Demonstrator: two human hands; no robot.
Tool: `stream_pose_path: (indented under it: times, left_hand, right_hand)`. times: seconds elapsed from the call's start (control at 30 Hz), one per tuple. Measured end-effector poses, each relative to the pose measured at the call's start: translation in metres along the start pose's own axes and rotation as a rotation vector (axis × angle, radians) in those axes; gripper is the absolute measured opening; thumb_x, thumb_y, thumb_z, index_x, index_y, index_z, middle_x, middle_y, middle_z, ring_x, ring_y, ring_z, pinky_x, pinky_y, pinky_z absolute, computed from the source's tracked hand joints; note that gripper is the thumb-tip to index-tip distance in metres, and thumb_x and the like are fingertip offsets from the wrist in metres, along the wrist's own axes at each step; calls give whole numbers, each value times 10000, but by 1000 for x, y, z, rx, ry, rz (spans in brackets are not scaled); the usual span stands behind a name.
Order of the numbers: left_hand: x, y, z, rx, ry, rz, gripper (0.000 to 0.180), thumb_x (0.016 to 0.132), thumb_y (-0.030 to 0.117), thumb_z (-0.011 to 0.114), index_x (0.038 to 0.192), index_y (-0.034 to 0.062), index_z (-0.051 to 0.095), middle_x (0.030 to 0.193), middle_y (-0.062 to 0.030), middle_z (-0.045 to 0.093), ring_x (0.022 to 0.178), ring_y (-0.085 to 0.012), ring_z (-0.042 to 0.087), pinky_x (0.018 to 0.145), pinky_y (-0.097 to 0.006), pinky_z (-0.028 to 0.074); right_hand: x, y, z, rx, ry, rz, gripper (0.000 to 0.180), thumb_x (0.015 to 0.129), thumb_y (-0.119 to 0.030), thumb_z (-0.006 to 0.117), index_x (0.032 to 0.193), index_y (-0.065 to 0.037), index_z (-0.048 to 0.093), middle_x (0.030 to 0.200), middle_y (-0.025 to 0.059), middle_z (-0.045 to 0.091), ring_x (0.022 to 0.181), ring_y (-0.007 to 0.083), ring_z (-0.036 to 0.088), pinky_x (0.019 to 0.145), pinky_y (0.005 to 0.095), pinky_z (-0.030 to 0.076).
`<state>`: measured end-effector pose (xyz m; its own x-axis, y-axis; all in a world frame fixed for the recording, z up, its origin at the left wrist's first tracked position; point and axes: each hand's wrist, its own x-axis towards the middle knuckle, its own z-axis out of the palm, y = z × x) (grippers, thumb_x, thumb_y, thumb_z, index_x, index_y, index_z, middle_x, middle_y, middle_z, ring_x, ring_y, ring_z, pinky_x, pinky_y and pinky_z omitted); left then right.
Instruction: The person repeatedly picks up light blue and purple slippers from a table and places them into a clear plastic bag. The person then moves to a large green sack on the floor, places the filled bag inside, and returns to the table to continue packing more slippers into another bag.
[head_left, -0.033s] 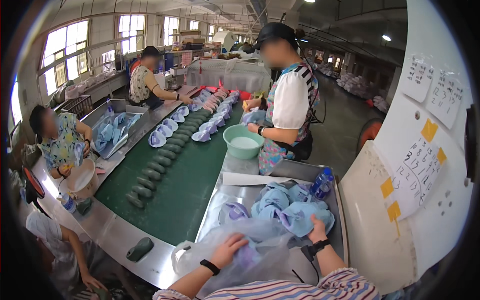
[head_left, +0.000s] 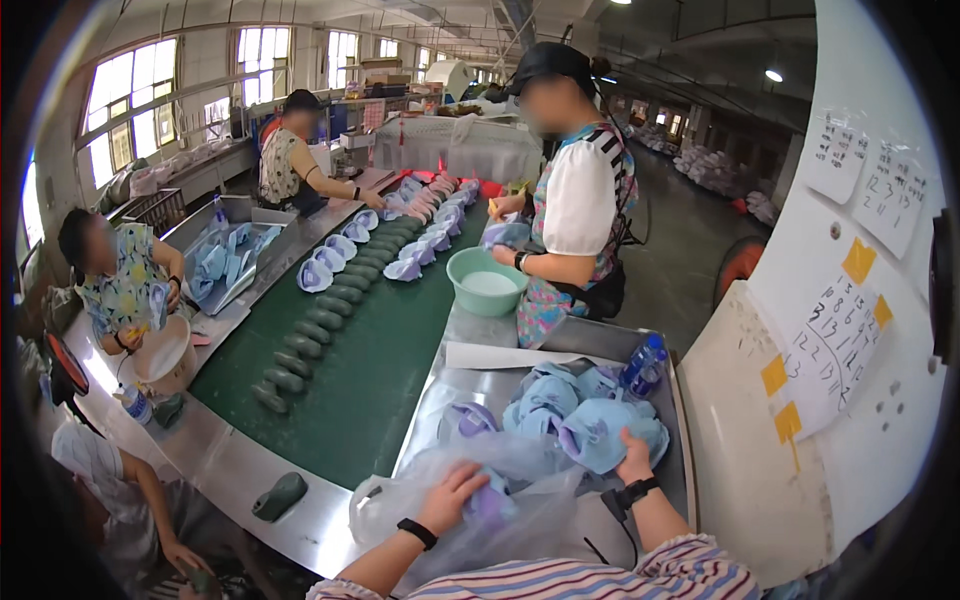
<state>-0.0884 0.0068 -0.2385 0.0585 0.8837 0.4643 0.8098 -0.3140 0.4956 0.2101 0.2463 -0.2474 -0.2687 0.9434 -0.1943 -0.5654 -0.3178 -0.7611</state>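
My left hand (head_left: 452,497) reaches into a clear plastic bag (head_left: 520,520) lying on the steel tray and closes around a lilac shoe upper (head_left: 492,505) inside it. My right hand (head_left: 634,457) rests on a pile of light-blue shoe uppers (head_left: 585,415) heaped just beyond the bag. Both wrists wear black bands, and striped sleeves come in from the lower edge.
A green conveyor belt (head_left: 360,390) carries rows of dark shoe lasts (head_left: 300,360) and blue uppers. A person in a white top stands at the belt by a green basin (head_left: 487,282). Other people work at the left. A blue bottle (head_left: 642,365) stands on the tray; a white panel with paper notes is on the right.
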Motion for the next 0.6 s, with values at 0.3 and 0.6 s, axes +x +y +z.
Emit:
stream_pose_path:
  times: [0.3,0.6]
  left_hand:
    - [-24,-54,7,-181,-378,-147,304,760,88,529,1050,32,455,1274,-153,417,1052,-336,492,785,-383,459]
    - [-15,-55,61,-184,-207,-821,663,660,438,692,1122,9,485,1106,-304,413,1085,-464,375,924,-462,353]
  right_hand:
    - [1,-58,54,-960,-300,74,346,805,-138,629,1099,12,526,1075,81,578,943,187,565,831,341,456]
    - [-72,30,102,-393,-830,409,456,821,-238,608,1178,5,463,1088,100,568,959,219,566,871,355,446]
